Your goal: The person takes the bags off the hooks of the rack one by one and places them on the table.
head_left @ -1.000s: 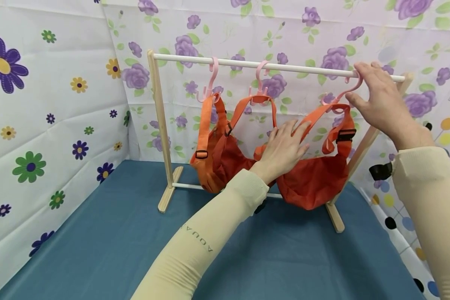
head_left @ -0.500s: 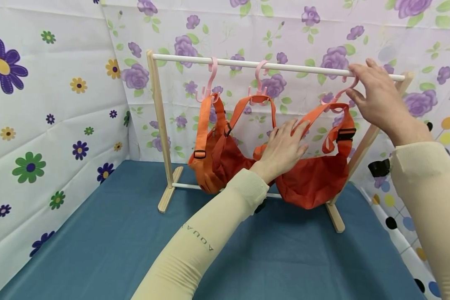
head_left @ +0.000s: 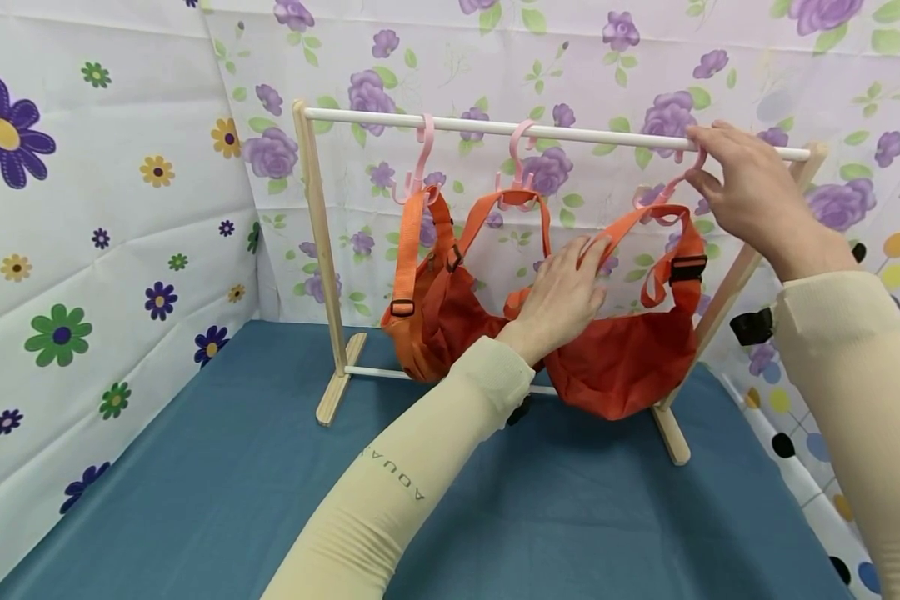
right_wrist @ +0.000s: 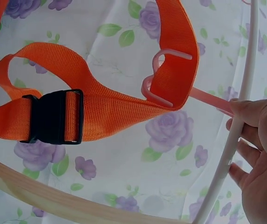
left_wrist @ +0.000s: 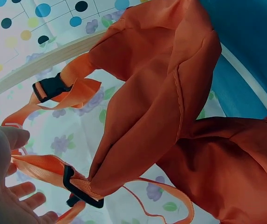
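A red shoulder bag (head_left: 618, 367) hangs by its orange strap (head_left: 633, 218) from a pink hook (head_left: 663, 192) on the white rail (head_left: 600, 138). My right hand (head_left: 753, 187) pinches the upper part of this hook at the rail; thumb and fingers lie around it in the right wrist view. My left hand (head_left: 558, 292) touches the strap's left side with extended fingers; in the left wrist view the strap passes beside its thumb. Left of it hang a red bag (head_left: 461, 308) and an orange bag (head_left: 412, 342), each on a pink hook. My left forearm hides part of the bags.
The rail belongs to a wooden-legged stand, with a left post (head_left: 322, 242) and feet (head_left: 671, 437) on a blue tabletop (head_left: 555, 517). A lower white bar (head_left: 375, 372) joins the sides. Flowered cloth (head_left: 450, 50) stands close behind.
My right hand and the pink hook have slid left along the rail, and the right bag's strap has shifted left. My left hand has moved slightly left.
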Available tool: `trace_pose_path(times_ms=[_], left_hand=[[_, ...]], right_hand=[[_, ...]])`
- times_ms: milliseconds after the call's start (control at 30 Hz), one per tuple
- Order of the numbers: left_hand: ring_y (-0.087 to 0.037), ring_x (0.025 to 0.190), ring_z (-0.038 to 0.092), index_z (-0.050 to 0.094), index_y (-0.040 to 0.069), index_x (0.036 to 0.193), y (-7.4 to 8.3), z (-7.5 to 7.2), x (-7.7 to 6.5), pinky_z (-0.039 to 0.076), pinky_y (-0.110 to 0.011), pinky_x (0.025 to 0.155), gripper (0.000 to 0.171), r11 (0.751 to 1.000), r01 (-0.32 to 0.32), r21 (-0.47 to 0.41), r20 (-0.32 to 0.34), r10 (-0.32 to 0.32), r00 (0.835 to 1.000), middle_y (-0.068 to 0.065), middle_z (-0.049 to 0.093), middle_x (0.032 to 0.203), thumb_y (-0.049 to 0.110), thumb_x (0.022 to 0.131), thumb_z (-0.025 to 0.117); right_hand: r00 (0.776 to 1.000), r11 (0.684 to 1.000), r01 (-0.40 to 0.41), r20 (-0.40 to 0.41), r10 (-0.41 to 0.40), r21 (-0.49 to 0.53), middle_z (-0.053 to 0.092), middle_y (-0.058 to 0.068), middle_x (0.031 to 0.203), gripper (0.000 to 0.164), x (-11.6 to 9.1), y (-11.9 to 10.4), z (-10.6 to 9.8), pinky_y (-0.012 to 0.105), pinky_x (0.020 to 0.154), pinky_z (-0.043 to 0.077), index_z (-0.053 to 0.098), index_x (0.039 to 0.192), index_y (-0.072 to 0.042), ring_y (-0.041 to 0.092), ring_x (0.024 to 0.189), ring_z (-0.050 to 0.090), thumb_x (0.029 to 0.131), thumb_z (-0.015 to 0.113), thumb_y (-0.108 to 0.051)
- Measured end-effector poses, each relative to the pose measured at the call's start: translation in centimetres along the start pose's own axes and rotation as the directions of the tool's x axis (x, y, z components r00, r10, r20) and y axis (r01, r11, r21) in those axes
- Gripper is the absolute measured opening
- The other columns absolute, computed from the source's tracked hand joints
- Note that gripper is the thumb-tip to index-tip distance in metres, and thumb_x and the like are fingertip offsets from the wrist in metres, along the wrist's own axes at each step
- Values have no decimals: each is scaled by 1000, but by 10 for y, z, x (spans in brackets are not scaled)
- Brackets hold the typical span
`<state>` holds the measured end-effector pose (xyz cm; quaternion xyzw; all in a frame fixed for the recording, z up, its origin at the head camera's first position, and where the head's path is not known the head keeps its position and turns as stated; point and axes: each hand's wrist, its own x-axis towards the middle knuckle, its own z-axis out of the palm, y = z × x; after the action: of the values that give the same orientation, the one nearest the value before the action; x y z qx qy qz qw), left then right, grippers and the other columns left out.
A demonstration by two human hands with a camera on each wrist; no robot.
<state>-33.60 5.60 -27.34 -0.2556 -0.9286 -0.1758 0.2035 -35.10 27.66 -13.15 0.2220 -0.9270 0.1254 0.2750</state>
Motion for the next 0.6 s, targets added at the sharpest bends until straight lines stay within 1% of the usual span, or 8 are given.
trace_pose_path(times_ms=[67,133,200,300,367,433,500,600], left_hand=[[-19,153,30,20,19,167,0,0,1,21,-35,126,66,1000,-6,-10,-5,6,1000,-6,28,168,30,110,51],[-20,152,32,20,17,167,-1,-1,2,24,-33,125,66,1000,-16,-27,-13,16,1000,-7,28,167,26,109,52],[-21,151,35,20,16,167,-2,-1,2,27,-31,123,66,999,-24,-41,-19,23,1000,-9,29,167,22,109,51],[-22,147,40,21,15,166,-3,-3,3,32,-30,120,65,996,-31,-81,-27,29,999,-10,29,166,16,108,50],[-22,147,39,20,15,166,-4,-4,2,32,-29,120,66,994,-28,-107,-22,26,999,-10,28,166,14,108,50],[-21,147,39,19,15,166,-5,-5,2,33,-29,119,66,991,-24,-130,-19,22,1000,-9,27,166,13,108,49],[-21,148,37,19,15,166,-5,-7,3,33,-29,119,66,991,-27,-133,-18,25,1000,-10,26,166,12,107,48],[-23,147,40,18,13,166,-5,-9,6,35,-30,118,67,991,-44,-129,-29,40,999,-12,26,166,11,107,48]], right_hand=[[1000,1000,-6,8,6,-1,40,27,159,55,1,-1,0,57,126,10,38,159,-2,42,155,24,107,55,-6],[1000,1000,-7,13,7,-3,44,28,156,56,2,-2,0,60,124,14,38,160,-3,46,150,32,107,55,-7],[1000,1000,-4,10,4,-4,52,28,147,55,3,-3,1,62,120,24,40,159,-4,48,137,44,107,56,-7],[1000,1000,13,-3,-13,-3,56,25,130,50,4,-6,2,64,108,35,46,155,-3,47,115,49,107,57,-6],[1000,1000,25,-9,-25,4,57,24,130,46,5,-8,1,63,108,36,49,152,-1,45,117,49,106,58,-6],[1000,999,31,-7,-31,8,56,24,136,47,6,-11,1,63,114,33,49,151,-1,46,126,49,106,58,-5],[999,999,35,-6,-35,7,56,25,141,47,7,-13,0,63,116,31,49,152,-1,47,130,48,106,59,-5],[1000,1000,21,6,-21,-8,55,25,146,49,8,-14,-2,66,114,32,49,153,-2,50,127,50,106,59,-6]])
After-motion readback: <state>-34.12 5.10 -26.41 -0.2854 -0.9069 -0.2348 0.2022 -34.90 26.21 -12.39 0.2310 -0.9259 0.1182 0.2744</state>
